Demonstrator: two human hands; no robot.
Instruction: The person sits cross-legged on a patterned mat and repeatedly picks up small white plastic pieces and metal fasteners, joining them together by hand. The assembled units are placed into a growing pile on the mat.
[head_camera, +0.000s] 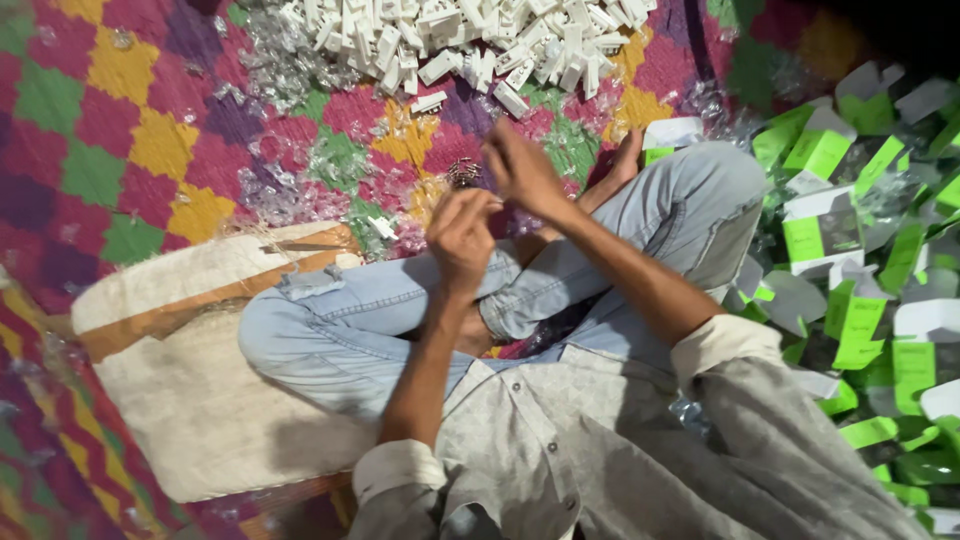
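Observation:
I sit cross-legged in light blue jeans (360, 320) on a patterned mat. My left hand (458, 235) is curled closed in front of me, fingers pinched on something too small to make out. My right hand (522, 172) is just above and right of it, fingers bent toward the left hand, and whether it holds anything cannot be told. A small dark cluster of thin metal pieces (463, 171) lies on the mat right beyond the hands. Farther off is a heap of white plastic pieces (470, 40).
A colourful checked mat (130, 140) covers the floor, strewn with clear plastic wrappers (290, 195). A pale woven cushion (190, 400) sits at my left knee. Several green and white cardboard packages (860, 260) are piled on my right.

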